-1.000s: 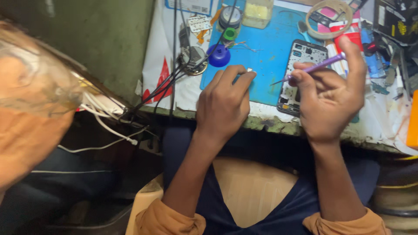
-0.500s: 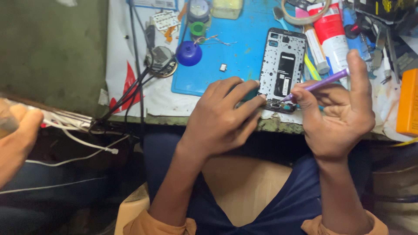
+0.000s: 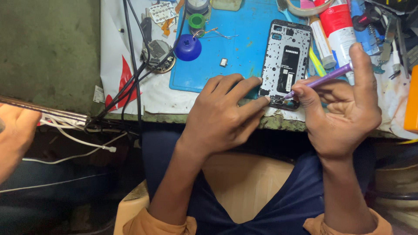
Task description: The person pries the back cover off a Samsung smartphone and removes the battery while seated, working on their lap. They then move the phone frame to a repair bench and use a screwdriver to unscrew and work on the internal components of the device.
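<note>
The left hand (image 3: 222, 115) is lying palm down at the near edge of the worktop (image 3: 143, 93), fingers (image 3: 244, 87) spread and half curled, their tips pressing the lower left corner of the opened phone (image 3: 285, 63), grasping nothing. The right hand (image 3: 344, 109) is standing palm up just beside it, wrist bent back, pinching a purple tool (image 3: 320, 80) between thumb and fingers with its tip touching the phone's bottom end. A blue mat (image 3: 235, 39) is lying under the phone, beyond both hands.
</note>
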Tool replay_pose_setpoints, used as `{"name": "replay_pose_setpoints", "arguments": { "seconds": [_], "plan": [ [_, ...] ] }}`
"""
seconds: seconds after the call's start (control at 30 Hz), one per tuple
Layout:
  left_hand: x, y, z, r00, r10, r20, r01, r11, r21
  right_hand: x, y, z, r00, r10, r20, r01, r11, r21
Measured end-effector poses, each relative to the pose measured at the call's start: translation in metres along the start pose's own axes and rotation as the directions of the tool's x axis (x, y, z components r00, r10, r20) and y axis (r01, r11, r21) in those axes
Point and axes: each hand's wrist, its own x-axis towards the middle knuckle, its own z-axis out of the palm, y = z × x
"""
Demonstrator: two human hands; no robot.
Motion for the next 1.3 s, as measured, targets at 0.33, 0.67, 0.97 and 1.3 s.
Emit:
{"name": "replay_pose_setpoints", "arguments": {
  "seconds": [0.33, 0.67, 0.97, 1.3],
  "plan": [
    [-0.001, 0.001, 0.001, 1.000, -0.008, 0.000, 0.008, 1.000, 0.004, 0.001, -0.001, 0.001, 0.999, -0.034, 0.016, 0.035, 0.998, -0.060],
    [0.001, 0.002, -0.004, 0.999, -0.004, 0.037, 0.005, 1.000, -0.002, 0.010, -0.018, 0.001, 0.953, -0.271, 0.139, 0.298, 0.923, -0.245],
    [0.001, 0.008, -0.011, 0.989, -0.057, 0.137, 0.062, 0.998, -0.031, 0.016, -0.032, 0.015, 0.964, -0.223, 0.145, 0.245, 0.956, -0.161],
    [-0.002, 0.010, 0.003, 0.980, -0.090, 0.175, 0.078, 0.994, 0.074, 0.024, -0.039, 0.015, 0.962, -0.188, 0.197, 0.249, 0.902, -0.352]
  ]
}}
